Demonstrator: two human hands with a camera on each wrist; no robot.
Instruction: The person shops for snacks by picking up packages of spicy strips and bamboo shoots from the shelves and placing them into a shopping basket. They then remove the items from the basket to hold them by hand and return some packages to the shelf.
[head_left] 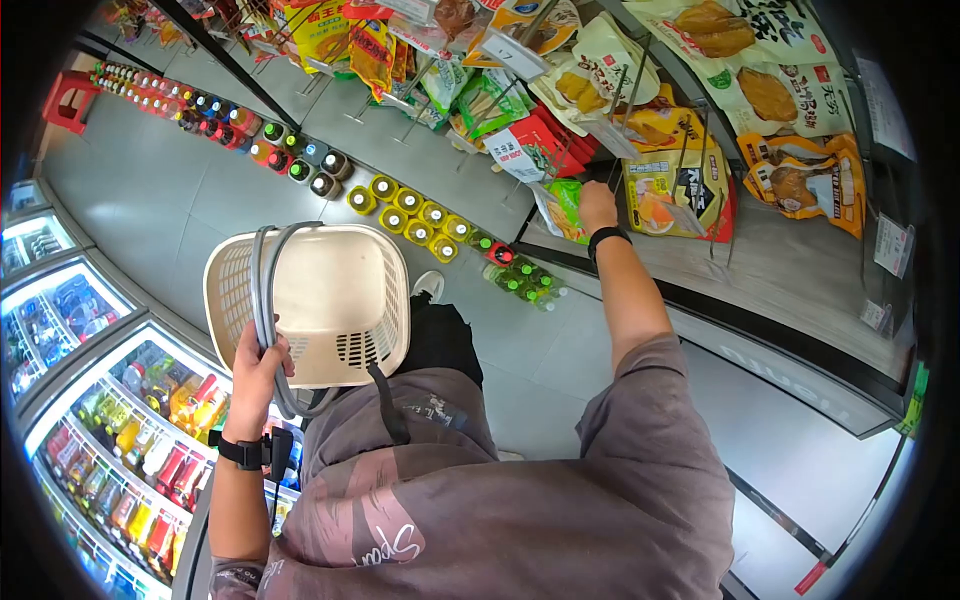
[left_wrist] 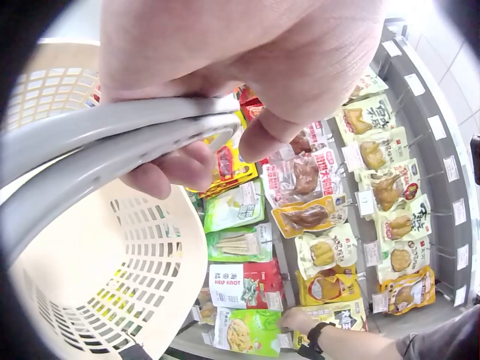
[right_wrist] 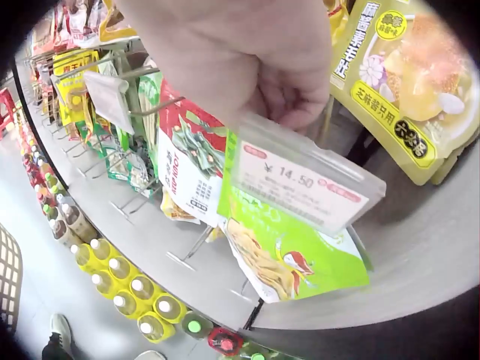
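- At the lower edge of the snack display, the right hand [head_left: 598,207] is at a green packet [right_wrist: 300,255], its grip nearly closed, with the fingers curled in and pinching the packet's upper edge; the exact contact is partly hidden behind a price label [right_wrist: 304,184] that reads 14.50.
- The green packet hangs tilted, with a picture of pale food strips on its front, and the price label overlaps its upper part.
- Just beside it, on the side toward the middle of the display, is a red-and-white packet [right_wrist: 191,161]; on the other side is a yellow packet [right_wrist: 409,82] showing round pieces of food.
- The left hand [head_left: 258,365] has its fingers wrapped round the grey handles [head_left: 265,300] of a cream basket [head_left: 330,262], the grip closed about both handles, which lie together.
- The basket is in front of the person's body, toward the left, its slotted walls and its open top in view; a black strap [head_left: 388,400] hangs by its near side.
- Black wristbands [head_left: 242,452] circle both wrists.
- Along the foot of the display, bottles [head_left: 407,200] stand in rows on the grey tiled floor [head_left: 180,200], those nearest the basket wrapped in yellow.
- Lit drinks coolers [head_left: 130,430] line the left side, and a red stool [head_left: 70,100] stands at the far end of the bottles.
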